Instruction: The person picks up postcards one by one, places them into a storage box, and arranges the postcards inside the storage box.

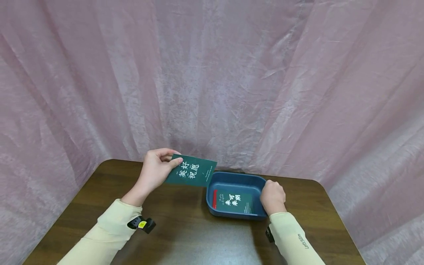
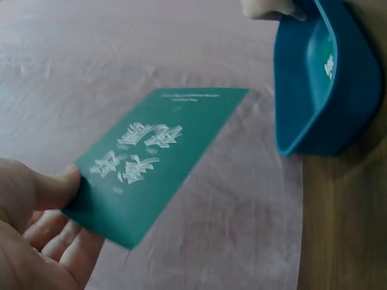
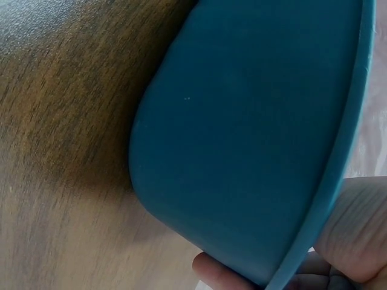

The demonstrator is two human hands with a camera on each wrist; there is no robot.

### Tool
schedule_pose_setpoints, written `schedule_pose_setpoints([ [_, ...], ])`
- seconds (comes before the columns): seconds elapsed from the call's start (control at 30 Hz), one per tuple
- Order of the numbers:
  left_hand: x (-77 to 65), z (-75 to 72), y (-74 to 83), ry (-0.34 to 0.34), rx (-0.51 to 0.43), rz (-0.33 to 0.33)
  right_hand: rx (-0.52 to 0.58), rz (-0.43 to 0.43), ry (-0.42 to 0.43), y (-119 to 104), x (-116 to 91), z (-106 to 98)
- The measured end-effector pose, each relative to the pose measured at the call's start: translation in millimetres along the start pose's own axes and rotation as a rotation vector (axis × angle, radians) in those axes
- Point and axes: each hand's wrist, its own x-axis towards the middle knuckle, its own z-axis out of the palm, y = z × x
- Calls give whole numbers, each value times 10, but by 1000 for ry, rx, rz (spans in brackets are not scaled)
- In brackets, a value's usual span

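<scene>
Between thumb and fingers, my left hand (image 1: 158,167) pinches a green card (image 1: 201,172) printed with white Chinese characters. The card is up off the table, its right edge by the left rim of a blue rectangular basin (image 1: 236,174). In the left wrist view the whole card (image 2: 157,151) shows, apart from the basin (image 2: 299,90). My right hand (image 1: 273,197) grips the basin's right end, thumb and fingers on either side of the rim, as the right wrist view shows at the basin wall (image 3: 242,133). Inside the basin lies another green card (image 1: 236,203) with a red strip.
The basin stands on a dark brown wooden table (image 1: 185,228) with rounded far corners. A pink curtain (image 1: 212,92) hangs right behind the table's far edge. Dark wrist straps (image 1: 140,223) sit on the sleeves.
</scene>
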Motion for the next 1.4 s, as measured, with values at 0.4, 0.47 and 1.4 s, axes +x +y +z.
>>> schedule_pose_setpoints([
  [0.4,88,387,111,-33,-148,-3,10,-2,14,13,-33,-2],
  [0.47,105,480,113,-30,-150,-5,8,-5,16,13,-26,-4],
  [1.4,-86,1661,-435,-102,87,-151,-18,-5,19,-25,-81,2],
])
